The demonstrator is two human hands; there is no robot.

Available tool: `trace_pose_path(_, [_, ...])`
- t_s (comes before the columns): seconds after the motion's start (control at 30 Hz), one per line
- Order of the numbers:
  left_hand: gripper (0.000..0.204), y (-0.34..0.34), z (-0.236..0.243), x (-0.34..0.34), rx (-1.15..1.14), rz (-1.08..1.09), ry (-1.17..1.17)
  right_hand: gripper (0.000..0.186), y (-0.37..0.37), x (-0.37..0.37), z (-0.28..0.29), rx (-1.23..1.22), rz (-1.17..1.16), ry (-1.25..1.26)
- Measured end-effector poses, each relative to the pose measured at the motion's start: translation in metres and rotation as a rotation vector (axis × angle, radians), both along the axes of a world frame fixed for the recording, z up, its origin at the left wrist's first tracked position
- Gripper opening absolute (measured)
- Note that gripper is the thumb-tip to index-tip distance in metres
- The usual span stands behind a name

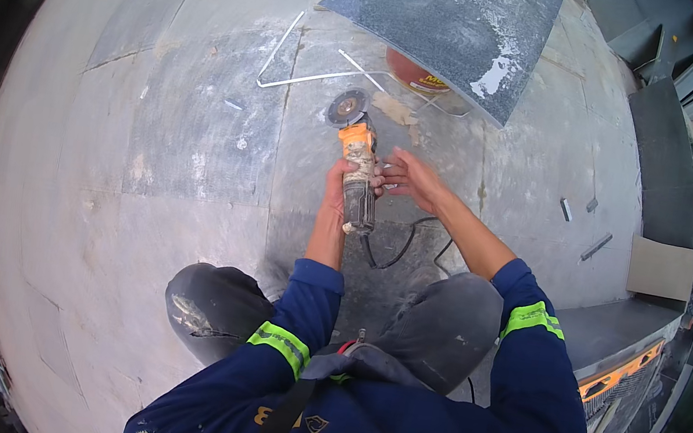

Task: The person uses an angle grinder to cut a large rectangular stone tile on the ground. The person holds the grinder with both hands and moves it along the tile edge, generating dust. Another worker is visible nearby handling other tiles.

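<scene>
An orange and black angle grinder (359, 140), caked with pale dust, is gripped in my left hand (336, 184), whose fingers wrap round its body. Its round cutting disc (347, 108) points away from me, with no guard plainly visible. My right hand (414, 179) is just to the right of the body, fingers apart and stretched toward it; whether they touch the tool I cannot tell. From the grinder's rear end a black cord (394, 263) loops over the floor toward my right knee.
Ahead, a grey slab (458, 21) rests tilted over a reddish bucket (415, 74). Bent white strips (317, 82) lie beside it on the dusty grey floor (160, 217). Small offcuts (596, 246) are at right, near a beige block (661, 268) and upright dark panels (662, 154).
</scene>
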State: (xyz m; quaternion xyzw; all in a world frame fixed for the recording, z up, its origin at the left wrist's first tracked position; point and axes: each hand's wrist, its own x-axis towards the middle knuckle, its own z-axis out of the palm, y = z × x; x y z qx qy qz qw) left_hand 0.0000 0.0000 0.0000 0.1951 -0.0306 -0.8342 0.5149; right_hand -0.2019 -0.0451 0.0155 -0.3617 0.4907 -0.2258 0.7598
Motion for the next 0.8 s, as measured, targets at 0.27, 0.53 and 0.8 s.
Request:
trace_pose_path(0.27, [0.052, 0.004, 0.018, -0.058, 0.067, -0.235, -0.036, 0.054, 0.021, -0.037, 0.02, 0.175, -0.107, -0.42])
trace_pose_path(0.53, [0.039, 0.013, 0.009, -0.062, 0.146, -0.246, -0.442, 0.052, 0.037, -0.023, -0.011, 0.23, -0.231, -0.407])
trace_pose_path(0.8, [0.044, 0.005, 0.002, -0.061, 0.114, -0.342, -0.47, 0.047, 0.043, -0.013, 0.004, 0.062, -0.354, -0.353])
